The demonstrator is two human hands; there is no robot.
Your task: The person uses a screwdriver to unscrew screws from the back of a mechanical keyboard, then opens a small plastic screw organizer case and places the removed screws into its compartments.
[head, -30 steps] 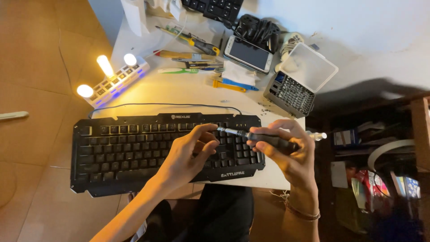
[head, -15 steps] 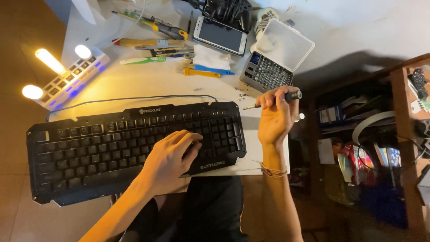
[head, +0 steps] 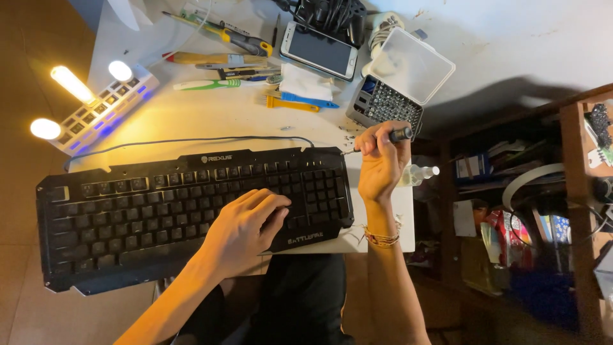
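Matt black plastic all over the keyboard [head: 191, 204], its keycaps dull under the left hand [head: 246, 227]. The right hand [head: 380, 166] grips a screwdriver [head: 389, 137] with a dark, rubbery-looking handle and a thin metal shaft. Behind it, the bit case [head: 386, 105] shows rows of shiny metal bits under a clear, frosted plastic lid. The phone [head: 319, 51] has a glossy glass face. The tabletop [head: 217, 121] looks smooth, pale and lightly sheened.

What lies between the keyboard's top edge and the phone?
In the head view: the keyboard cable, bare white table, then a yellow and a blue tool and white cloth before the phone.
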